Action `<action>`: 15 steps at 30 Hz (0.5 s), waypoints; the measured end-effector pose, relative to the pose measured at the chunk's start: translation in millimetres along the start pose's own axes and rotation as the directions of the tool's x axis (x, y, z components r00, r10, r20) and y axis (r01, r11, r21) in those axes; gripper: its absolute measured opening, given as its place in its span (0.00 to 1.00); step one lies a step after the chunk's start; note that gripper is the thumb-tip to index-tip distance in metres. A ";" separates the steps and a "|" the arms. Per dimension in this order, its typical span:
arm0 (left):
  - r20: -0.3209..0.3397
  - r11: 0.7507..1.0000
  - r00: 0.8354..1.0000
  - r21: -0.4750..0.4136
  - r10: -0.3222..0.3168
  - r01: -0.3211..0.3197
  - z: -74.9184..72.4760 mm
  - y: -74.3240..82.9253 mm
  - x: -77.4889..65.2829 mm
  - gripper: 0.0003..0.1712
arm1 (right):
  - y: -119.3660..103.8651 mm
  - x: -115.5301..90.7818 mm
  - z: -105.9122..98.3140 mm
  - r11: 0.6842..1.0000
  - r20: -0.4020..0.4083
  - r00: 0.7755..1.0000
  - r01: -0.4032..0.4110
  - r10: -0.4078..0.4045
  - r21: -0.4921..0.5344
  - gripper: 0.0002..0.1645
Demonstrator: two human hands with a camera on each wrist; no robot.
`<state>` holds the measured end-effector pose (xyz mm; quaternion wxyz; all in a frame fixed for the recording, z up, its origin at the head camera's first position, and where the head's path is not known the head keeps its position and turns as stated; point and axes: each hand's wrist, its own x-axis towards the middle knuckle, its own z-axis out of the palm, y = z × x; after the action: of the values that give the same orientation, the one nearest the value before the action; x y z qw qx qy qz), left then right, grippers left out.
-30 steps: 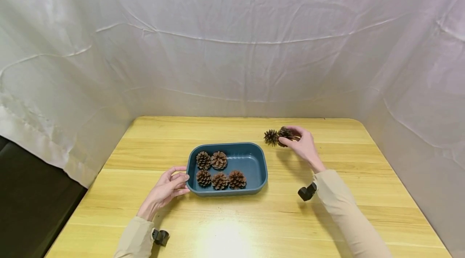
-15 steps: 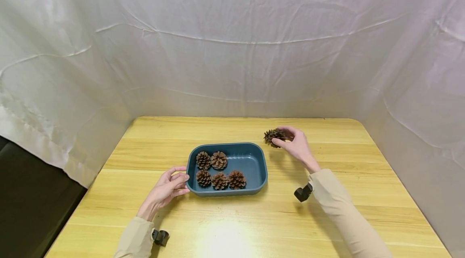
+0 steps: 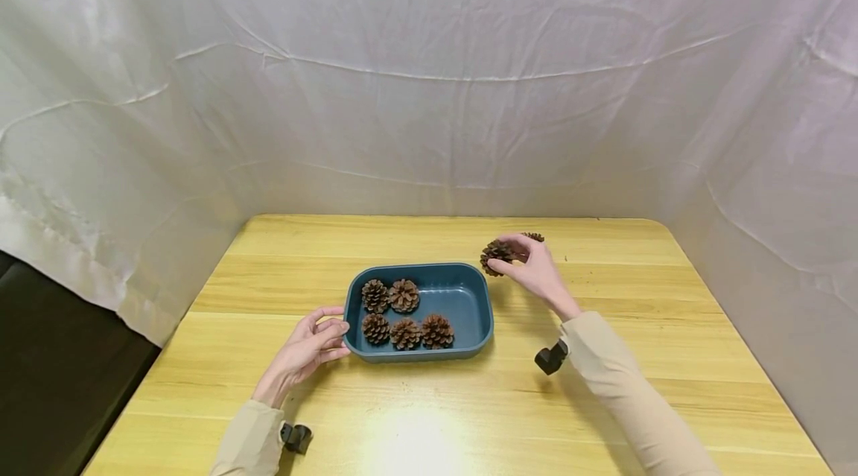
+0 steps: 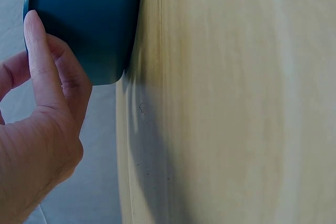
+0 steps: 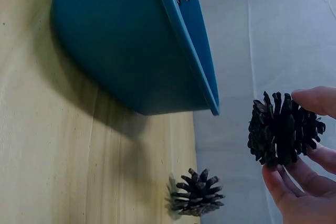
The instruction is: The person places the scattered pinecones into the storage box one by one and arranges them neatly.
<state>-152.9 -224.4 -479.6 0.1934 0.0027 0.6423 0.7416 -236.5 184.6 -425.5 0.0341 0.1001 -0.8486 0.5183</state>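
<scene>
On my head view, the held cone (image 5: 284,127) sat at the fingertips of the right hand (image 3: 536,271), the thumb pressed to one side and the fingers bent round the other. I had it raised off the surface (image 3: 288,260), just outside the far right corner of the tray (image 3: 418,355). The left hand (image 3: 310,346) lay loosely spread at the tray's left end, its thumb and fingertips against the rim and outer wall, gripping little.

The held cone was rough and dark, its blunt woody scales standing out in ragged layers. The tray was deep blue and smooth, plastic by its look, with rounded corners and a thin raised lip. The surface showed pale yellow wood grain in long bands, with a bright glare near me.

Inside the tray I counted five cones (image 3: 405,334), browner and rounded: two in the far row, three in the near one, all toward the left and middle. A second cone (image 5: 198,192) lay on the surface beyond the right hand, which covered most of it from above; my right wrist view showed it plainly. Wrinkled white cloth (image 3: 429,126) hung behind, and beige sleeves (image 3: 637,386) covered both forearms.
</scene>
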 end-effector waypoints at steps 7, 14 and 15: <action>0.001 1.000 1.000 0.002 0.001 -0.001 -0.2 0.1 0.4 0.21 | -6.4 -0.6 8.1 1.000 0.035 0.999 0.025 -0.024 -0.009 0.32; 0.004 1.000 1.000 0.001 0.002 -0.002 -0.3 0.1 0.4 0.21 | -14.8 -0.9 15.0 0.998 0.077 0.996 0.047 -0.043 -0.042 0.32; 0.002 1.000 1.000 0.002 0.003 -0.003 -0.1 0.1 0.5 0.21 | -15.5 -0.6 15.9 0.998 0.084 0.995 0.051 -0.047 -0.039 0.32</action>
<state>-153.4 -224.4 -479.6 0.1929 0.0049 0.6429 0.7413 -232.0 163.8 -419.4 0.0137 0.1415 -0.8570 0.4953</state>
